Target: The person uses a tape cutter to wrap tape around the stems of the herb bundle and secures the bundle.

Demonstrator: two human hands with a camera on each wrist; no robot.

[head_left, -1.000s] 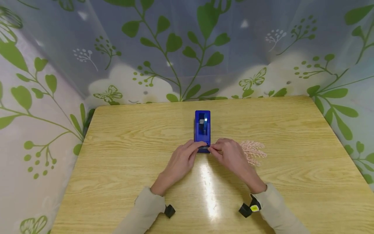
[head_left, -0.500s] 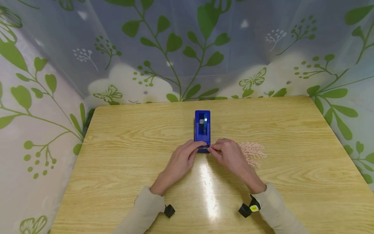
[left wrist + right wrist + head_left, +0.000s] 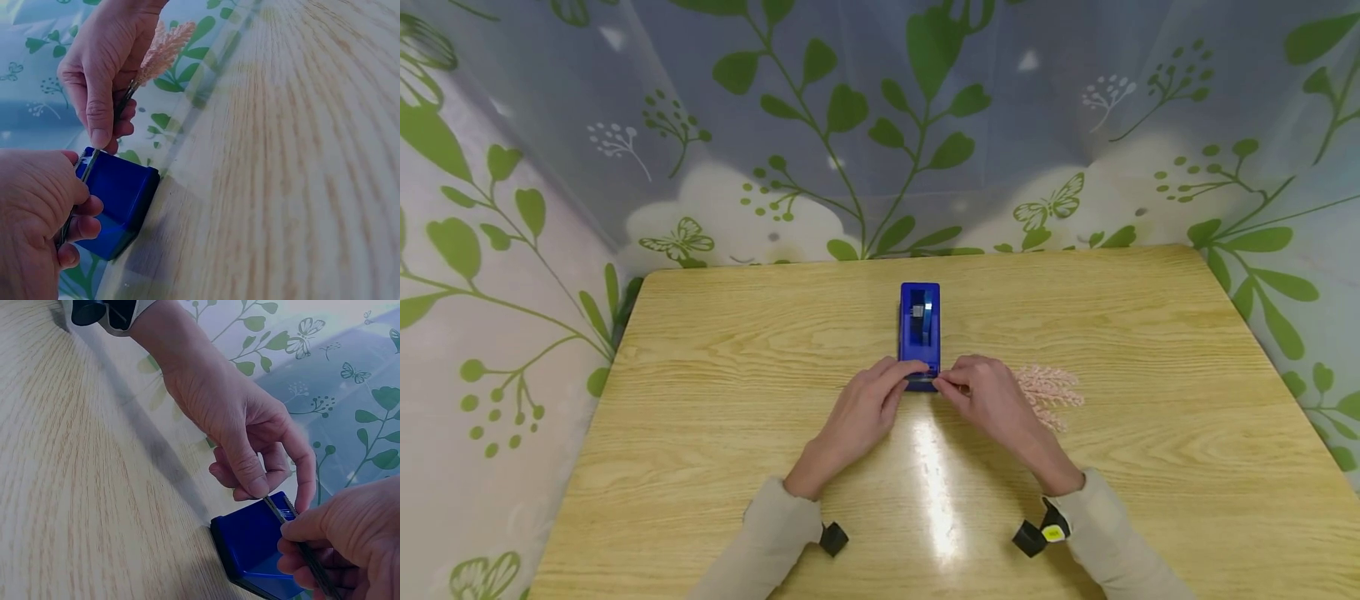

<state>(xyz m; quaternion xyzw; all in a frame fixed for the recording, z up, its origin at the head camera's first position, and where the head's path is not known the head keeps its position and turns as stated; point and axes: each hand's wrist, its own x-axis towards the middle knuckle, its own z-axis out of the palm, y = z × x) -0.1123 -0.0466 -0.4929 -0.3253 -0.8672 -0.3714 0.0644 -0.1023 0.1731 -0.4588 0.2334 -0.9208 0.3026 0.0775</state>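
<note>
A blue tape dispenser (image 3: 920, 354) stands upright on the table, its serrated front edge toward me. My left hand (image 3: 857, 412) is at its front, thumb and fingers pinching thin dark green stems (image 3: 92, 166), with the index finger reaching over the cutter edge. From the right, my right hand (image 3: 992, 400) pinches the same stems (image 3: 314, 565) right beside the dispenser's front edge. The stems lead back through my right hand to a pink, feathery artificial flower (image 3: 164, 51), which sticks out behind it. A small shiny clear patch, seemingly tape, shows at the cutter; my fingers hide most of it.
The light wooden table (image 3: 737, 358) reaches to a patterned curtain (image 3: 880, 167) of leaves and butterflies behind and at both sides. Black cameras (image 3: 833, 540) are strapped at the cuffs of both beige sleeves (image 3: 782, 525).
</note>
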